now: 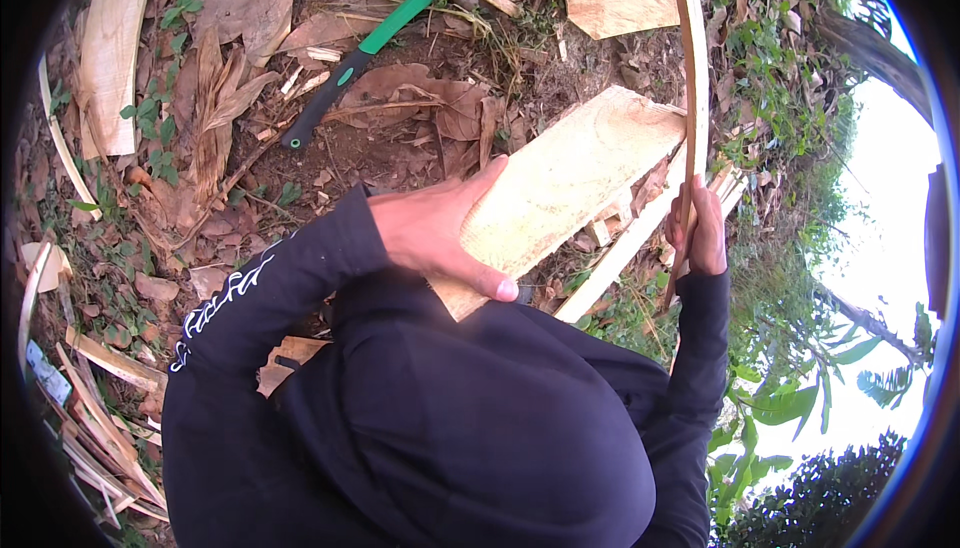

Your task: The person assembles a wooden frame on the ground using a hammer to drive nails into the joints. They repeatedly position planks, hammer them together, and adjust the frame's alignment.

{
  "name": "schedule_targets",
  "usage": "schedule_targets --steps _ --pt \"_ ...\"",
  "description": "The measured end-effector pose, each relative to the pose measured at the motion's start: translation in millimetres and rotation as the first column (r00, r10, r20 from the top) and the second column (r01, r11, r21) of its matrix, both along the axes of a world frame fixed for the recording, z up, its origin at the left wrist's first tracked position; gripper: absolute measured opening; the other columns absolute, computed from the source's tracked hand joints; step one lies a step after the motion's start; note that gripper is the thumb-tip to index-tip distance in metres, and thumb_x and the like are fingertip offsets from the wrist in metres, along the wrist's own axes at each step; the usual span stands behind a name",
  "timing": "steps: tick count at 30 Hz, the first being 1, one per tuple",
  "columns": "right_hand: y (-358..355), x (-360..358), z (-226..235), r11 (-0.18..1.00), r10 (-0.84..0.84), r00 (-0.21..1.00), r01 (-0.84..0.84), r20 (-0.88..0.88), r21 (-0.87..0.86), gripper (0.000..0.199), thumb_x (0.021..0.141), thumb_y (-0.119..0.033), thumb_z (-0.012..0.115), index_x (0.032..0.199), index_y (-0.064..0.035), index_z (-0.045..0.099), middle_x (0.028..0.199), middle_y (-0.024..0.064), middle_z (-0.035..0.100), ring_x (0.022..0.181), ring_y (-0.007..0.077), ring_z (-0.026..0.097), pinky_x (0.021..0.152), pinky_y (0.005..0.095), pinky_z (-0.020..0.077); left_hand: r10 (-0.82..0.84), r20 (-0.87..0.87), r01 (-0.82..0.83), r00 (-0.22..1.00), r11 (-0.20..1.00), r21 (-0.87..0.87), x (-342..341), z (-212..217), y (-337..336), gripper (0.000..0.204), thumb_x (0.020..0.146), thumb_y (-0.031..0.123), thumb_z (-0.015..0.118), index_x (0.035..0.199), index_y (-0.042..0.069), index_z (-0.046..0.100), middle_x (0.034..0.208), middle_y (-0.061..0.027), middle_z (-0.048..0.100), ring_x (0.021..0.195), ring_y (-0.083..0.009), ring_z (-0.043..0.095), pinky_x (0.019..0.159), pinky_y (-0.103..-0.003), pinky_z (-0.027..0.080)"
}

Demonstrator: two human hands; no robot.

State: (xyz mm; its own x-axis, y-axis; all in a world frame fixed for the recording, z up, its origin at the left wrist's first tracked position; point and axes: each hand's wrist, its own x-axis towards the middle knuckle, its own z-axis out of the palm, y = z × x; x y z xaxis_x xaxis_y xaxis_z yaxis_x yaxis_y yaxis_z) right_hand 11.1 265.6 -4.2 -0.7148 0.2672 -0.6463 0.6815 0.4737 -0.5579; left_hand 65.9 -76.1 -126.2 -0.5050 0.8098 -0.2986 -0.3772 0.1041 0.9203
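Note:
My left hand (432, 231) grips the near end of a pale, flat wood plank (570, 183), thumb along its lower edge, fingers over the top. The plank slants up and to the right across the middle of the view. My right hand (700, 233) is closed around a thin, curved wooden strip (693, 68) that rises from the hand to the top edge of the picture, just right of the plank. Both arms wear black sleeves; the left sleeve has white markings.
A hammer with a green-and-black handle (365, 48) lies on the dirt at upper middle among dry leaves. Pale wood offcuts lie at top right (620, 0), at far left (115, 43) and under the plank (630, 238). Green plants and sky fill the right side.

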Motion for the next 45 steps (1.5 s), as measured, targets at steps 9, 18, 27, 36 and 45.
schedule_targets --steps 9,18,27,36,45 --pt "11 -17 27 0.994 0.103 0.995 -0.103 0.004 0.029 0.051 0.098 -0.051 0.053 0.069 -0.0108 0.046 0.049 -0.0025 0.041 0.037 0.0060 0.036 0.037 0.0207 0.0282 -0.017 -0.134 -0.060 0.991 0.835 -0.547 -4 -1 -11 0.086 0.084 0.057 0.064 0.142 -0.001 0.039 0.120 -0.0267 0.058 0.119 -0.0413 0.055 0.100 -0.046 0.044" --pt "9 -24 42 0.992 0.108 0.994 -0.107 -0.004 0.060 0.048 0.099 -0.044 0.054 0.065 -0.0109 0.045 0.046 -0.0027 0.039 0.036 0.0067 0.034 0.036 0.0217 0.0255 0.076 0.062 -0.063 0.995 0.981 -0.183 2 -41 -31 0.096 0.091 0.072 0.041 0.152 -0.001 0.026 0.137 -0.0231 0.045 0.126 -0.0322 0.046 0.111 -0.040 0.031" --pt "8 -19 39 0.989 0.144 0.989 -0.145 0.039 0.002 0.049 0.098 -0.045 0.056 0.064 -0.0121 0.044 0.047 -0.0022 0.040 0.037 0.0069 0.037 0.037 0.0219 0.0279 0.032 0.291 -0.050 0.956 0.997 0.053 1 -50 -40 0.092 0.083 0.049 0.062 0.157 0.011 0.022 0.140 -0.0072 0.041 0.114 -0.0186 0.048 0.100 -0.035 0.044" --pt "15 -16 29 0.983 0.178 0.982 -0.180 0.059 0.044 0.050 0.095 -0.049 0.060 0.066 -0.0104 0.048 0.048 -0.0030 0.041 0.038 0.0064 0.039 0.038 0.0224 0.0299 0.110 -0.427 -0.248 0.897 0.927 -0.281 -12 -2 -24 0.070 0.072 -0.004 0.047 0.142 0.002 0.044 0.120 -0.0268 0.061 0.109 -0.0431 0.060 0.096 -0.041 0.048" --pt "23 6 -15 0.981 0.152 0.988 -0.153 -0.023 -0.117 0.047 0.099 -0.044 0.057 0.068 -0.0090 0.052 0.046 -0.0025 0.045 0.036 0.0058 0.043 0.036 0.0207 0.0331 0.196 -0.558 -0.372 0.806 0.901 -0.221 -7 -1 3 0.065 0.072 -0.009 0.046 0.136 -0.001 0.050 0.124 -0.0270 0.060 0.117 -0.0409 0.057 0.101 -0.041 0.045"
